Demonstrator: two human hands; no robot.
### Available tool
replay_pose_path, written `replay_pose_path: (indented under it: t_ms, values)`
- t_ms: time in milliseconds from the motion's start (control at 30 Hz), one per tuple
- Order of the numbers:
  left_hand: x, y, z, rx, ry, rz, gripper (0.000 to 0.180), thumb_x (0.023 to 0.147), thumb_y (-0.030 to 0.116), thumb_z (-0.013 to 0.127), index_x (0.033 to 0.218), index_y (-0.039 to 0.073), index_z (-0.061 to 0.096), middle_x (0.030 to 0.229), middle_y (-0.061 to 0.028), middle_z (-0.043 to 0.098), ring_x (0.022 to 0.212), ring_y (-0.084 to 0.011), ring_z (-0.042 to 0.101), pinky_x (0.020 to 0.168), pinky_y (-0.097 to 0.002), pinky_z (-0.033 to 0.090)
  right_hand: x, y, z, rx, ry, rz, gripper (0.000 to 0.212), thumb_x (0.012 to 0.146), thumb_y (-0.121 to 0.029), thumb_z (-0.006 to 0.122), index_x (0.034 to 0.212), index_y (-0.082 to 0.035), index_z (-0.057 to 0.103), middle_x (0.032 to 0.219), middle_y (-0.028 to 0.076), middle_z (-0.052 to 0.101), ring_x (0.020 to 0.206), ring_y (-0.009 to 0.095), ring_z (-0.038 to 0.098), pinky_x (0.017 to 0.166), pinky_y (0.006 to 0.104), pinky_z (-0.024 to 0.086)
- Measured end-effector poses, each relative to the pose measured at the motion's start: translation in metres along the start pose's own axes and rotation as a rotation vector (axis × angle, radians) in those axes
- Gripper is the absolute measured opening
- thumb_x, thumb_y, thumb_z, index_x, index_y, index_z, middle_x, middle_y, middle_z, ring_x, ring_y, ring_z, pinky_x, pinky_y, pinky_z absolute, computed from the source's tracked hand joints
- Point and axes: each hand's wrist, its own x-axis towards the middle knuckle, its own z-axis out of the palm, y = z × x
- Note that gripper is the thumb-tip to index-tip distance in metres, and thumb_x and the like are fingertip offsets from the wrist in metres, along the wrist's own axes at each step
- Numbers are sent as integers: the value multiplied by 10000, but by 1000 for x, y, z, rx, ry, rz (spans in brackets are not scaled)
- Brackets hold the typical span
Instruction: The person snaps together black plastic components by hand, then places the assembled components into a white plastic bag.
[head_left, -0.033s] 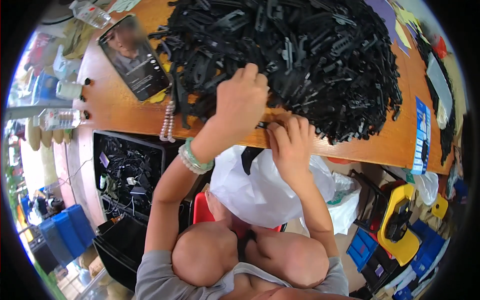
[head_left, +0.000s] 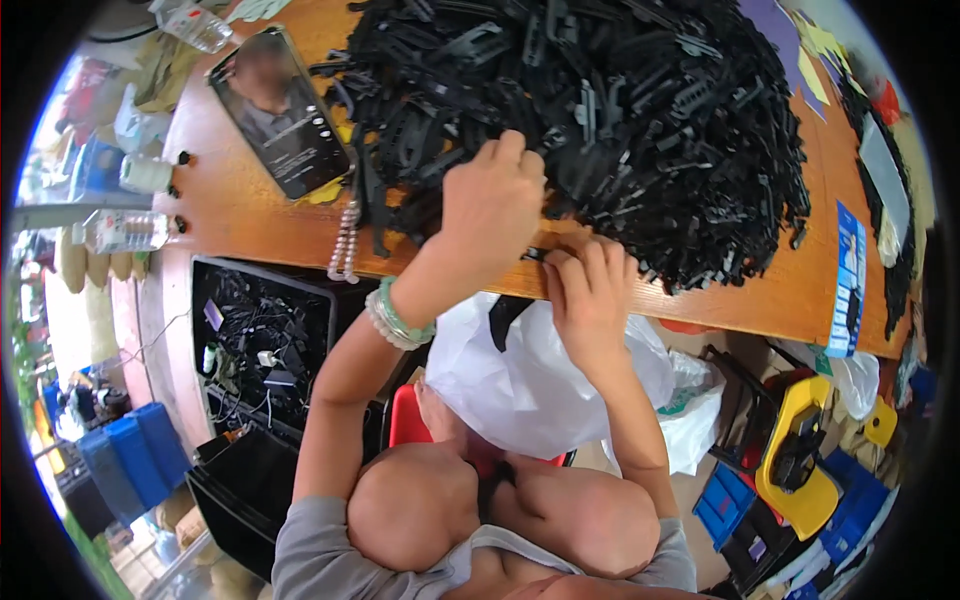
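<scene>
A large heap of black plastic hair-clip-like parts (head_left: 640,130) covers much of the wooden table. My left hand (head_left: 492,205), with bead and jade-green bangles on its wrist, is closed at the heap's near side. Its fingertips curl away from view, so whatever they grip is hidden. Close to the table's front edge, my right hand (head_left: 592,290) has its thumb and fingers pressed together on a small black plastic part (head_left: 537,254). Below the edge, a white plastic bag (head_left: 530,375) lies over my lap, with a dark curved piece (head_left: 505,322) against it.
A phone (head_left: 275,115) playing a video lies at the table's left, beside a pearl strand (head_left: 345,240). Under the table stands a black bin (head_left: 265,340) of black parts and cables. A yellow chair (head_left: 800,460) is at right, and a blue printed card (head_left: 847,280) lies at the table's right end.
The whole view has shifted slightly. Both hands keep nearly the same pose and place by the heap.
</scene>
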Motion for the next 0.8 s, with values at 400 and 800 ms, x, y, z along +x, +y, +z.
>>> replay_pose_path:
  t_ms: [400,800]
  values:
    - [-61,23,-47,-1130,-243,-449,64,865,6,605,923,-21,606,705,-39,617,607,-95,622,514,-227,478,-16,-5,-26,1136,373,607,185,875,28,563,1058,48,581,905,103,567,781,155,537,692,247,443]
    - [-69,19,-41,-1903,-563,-804,326,938,57,485,1250,-38,472,947,-140,624,747,-194,639,625,-294,536,-17,-13,-31,872,199,329,189,720,85,675,904,44,655,823,147,623,720,236,580,627,297,451]
